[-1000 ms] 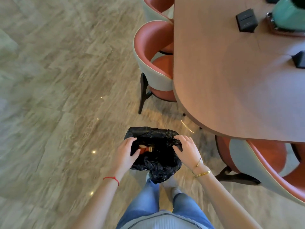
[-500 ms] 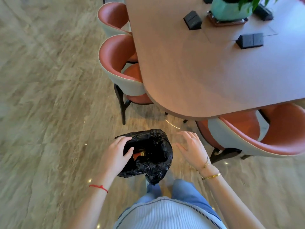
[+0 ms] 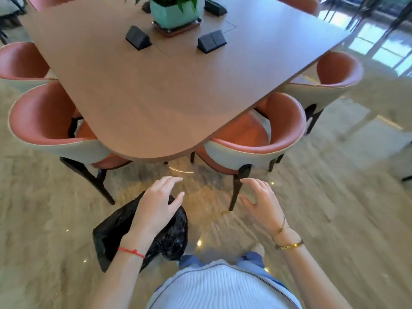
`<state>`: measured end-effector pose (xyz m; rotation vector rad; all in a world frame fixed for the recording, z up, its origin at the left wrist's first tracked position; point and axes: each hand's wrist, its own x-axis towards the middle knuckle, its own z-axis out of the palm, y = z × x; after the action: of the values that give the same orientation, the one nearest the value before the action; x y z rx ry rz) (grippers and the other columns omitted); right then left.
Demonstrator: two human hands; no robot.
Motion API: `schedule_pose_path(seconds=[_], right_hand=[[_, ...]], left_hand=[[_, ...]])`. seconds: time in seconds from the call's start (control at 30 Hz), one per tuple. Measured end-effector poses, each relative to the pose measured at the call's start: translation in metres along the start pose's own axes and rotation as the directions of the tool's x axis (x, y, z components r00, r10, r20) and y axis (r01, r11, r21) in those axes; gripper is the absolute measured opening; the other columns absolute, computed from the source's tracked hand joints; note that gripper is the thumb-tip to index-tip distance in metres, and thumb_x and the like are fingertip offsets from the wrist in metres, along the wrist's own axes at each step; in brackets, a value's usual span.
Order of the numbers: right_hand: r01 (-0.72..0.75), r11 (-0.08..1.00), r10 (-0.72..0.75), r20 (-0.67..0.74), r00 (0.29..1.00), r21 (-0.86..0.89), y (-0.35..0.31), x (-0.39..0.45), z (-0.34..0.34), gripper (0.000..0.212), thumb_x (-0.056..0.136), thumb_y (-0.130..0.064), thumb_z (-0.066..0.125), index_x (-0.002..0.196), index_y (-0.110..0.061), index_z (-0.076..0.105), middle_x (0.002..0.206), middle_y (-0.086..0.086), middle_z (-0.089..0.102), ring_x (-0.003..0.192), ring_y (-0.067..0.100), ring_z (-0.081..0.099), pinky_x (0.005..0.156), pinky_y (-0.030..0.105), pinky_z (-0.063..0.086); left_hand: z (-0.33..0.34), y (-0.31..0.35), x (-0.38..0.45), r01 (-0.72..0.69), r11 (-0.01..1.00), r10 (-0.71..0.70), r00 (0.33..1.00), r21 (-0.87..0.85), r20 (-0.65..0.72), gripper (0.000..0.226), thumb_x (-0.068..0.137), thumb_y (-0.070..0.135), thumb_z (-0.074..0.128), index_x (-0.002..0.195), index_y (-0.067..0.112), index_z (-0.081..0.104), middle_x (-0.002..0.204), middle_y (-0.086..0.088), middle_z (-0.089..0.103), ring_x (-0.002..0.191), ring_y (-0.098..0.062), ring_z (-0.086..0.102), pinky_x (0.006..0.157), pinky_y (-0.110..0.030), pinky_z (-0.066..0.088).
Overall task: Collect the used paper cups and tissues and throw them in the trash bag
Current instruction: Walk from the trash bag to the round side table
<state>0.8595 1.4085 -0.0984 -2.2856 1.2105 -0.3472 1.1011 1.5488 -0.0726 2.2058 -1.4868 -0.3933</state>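
- The black trash bag (image 3: 116, 233) hung low on the person's left side, above the floor (image 3: 44, 219), in front of the left leg.
- The left hand (image 3: 156, 208) was on top of the bag, and the bag's dark plastic showed under the palm and beside the thumb.
- The fingers (image 3: 171, 180) of the left hand reached forward past the bag, a little bent and a little apart, with the tips out over the floor and not on the plastic.
- I could not tell which part of the left hand held the bag, because the hand hid the place where they met.
- The right hand (image 3: 262, 204) was in the air, well apart from the bag, and held nothing.
- Its fingers (image 3: 252, 182) were spread and softly bent, and they pointed toward the leg of a chair (image 3: 256, 139).
- The long brown worktop (image 3: 156, 90) stood ahead of both hands, with pink chairs pushed in along its sides.
- A green plant pot (image 3: 176, 14) sat at the far end of the worktop, with small black boxes (image 3: 211, 42) near it.
- I could not see inside the bag from here.
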Motion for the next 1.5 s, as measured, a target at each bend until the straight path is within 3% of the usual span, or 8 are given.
schedule_pose_path(seconds=[0.37,0.5,0.63,0.83,1.07,1.13,1.3,1.5], right_hand=[[-0.283,0.958,0.285,-0.232,0.93,0.044,0.169,-0.089,-0.123,0.034,0.083,-0.024,0.068,0.116,-0.018,0.059,0.115,-0.001,0.063,0.112,0.017,0.054,0.098,0.026,0.039],[-0.385,0.919,0.39,-0.296,0.872,0.078,0.221,-0.12,-0.159,0.034,0.082,-0.021,0.069,0.115,-0.015,0.06,0.114,0.001,0.063,0.111,0.019,0.055,0.099,0.03,0.042],[-0.475,0.869,0.49,-0.376,0.786,0.138,0.263,-0.146,-0.193,0.034,0.079,-0.014,0.071,0.112,-0.01,0.062,0.11,0.004,0.065,0.106,0.023,0.057,0.096,0.029,0.042],[-0.611,0.752,0.644,-0.476,0.599,0.247,0.317,-0.169,-0.233,0.035,0.08,-0.015,0.07,0.115,-0.012,0.061,0.112,0.003,0.065,0.108,0.021,0.056,0.097,0.027,0.04],[-0.702,0.639,0.724,-0.555,0.41,0.315,0.394,-0.169,-0.283,0.038,0.083,-0.019,0.068,0.119,-0.015,0.059,0.113,0.001,0.063,0.109,0.019,0.054,0.097,0.028,0.041],[-0.717,0.613,0.736,-0.569,0.366,0.332,0.422,-0.162,-0.303,0.038,0.083,-0.02,0.068,0.12,-0.015,0.058,0.114,0.001,0.063,0.11,0.018,0.054,0.098,0.029,0.041],[-0.737,0.569,0.746,-0.607,0.274,0.366,0.494,-0.137,-0.359,0.038,0.083,-0.022,0.068,0.119,-0.019,0.057,0.112,-0.004,0.062,0.109,0.015,0.052,0.095,0.021,0.037],[-0.751,0.506,0.764,-0.624,0.164,0.423,0.571,-0.121,-0.417,0.04,0.083,-0.021,0.068,0.121,-0.018,0.057,0.113,-0.003,0.062,0.109,0.016,0.052,0.096,0.023,0.038]], left_hand=[[0.113,0.211,0.069,-0.309,0.945,0.323,0.934,-0.108,0.152,0.036,0.089,0.029,0.064,0.124,0.024,0.06,0.123,0.009,0.062,0.115,-0.008,0.056,0.1,-0.027,0.046],[0.149,0.28,0.085,-0.396,0.907,0.42,0.878,-0.144,0.228,0.034,0.088,0.026,0.065,0.122,0.021,0.06,0.119,0.007,0.062,0.111,-0.01,0.058,0.097,-0.036,0.048],[0.179,0.344,0.104,-0.484,0.86,0.51,0.811,-0.163,0.287,0.033,0.089,0.026,0.064,0.122,0.022,0.06,0.12,0.007,0.061,0.111,-0.012,0.057,0.096,-0.035,0.047],[0.23,0.438,0.14,-0.61,0.764,0.637,0.664,-0.208,0.392,0.034,0.087,0.025,0.066,0.121,0.021,0.061,0.119,0.007,0.061,0.109,-0.013,0.059,0.093,-0.034,0.049],[0.302,0.555,0.2,-0.743,0.61,0.767,0.466,-0.275,0.441,0.033,0.086,0.024,0.068,0.118,0.018,0.063,0.115,0.007,0.063,0.098,-0.016,0.062,0.083,-0.023,0.044],[0.323,0.591,0.222,-0.763,0.572,0.793,0.421,-0.301,0.44,0.032,0.087,0.026,0.067,0.119,0.02,0.063,0.115,0.007,0.062,0.103,-0.015,0.061,0.086,-0.028,0.047],[0.373,0.686,0.28,-0.807,0.483,0.841,0.319,-0.34,0.438,0.032,0.089,0.03,0.064,0.12,0.025,0.061,0.117,0.01,0.061,0.106,-0.013,0.059,0.085,-0.027,0.047],[0.432,0.794,0.327,-0.845,0.369,0.876,0.176,-0.387,0.449,0.034,0.09,0.032,0.062,0.124,0.025,0.059,0.12,0.009,0.06,0.108,-0.013,0.059,0.087,-0.027,0.049]])
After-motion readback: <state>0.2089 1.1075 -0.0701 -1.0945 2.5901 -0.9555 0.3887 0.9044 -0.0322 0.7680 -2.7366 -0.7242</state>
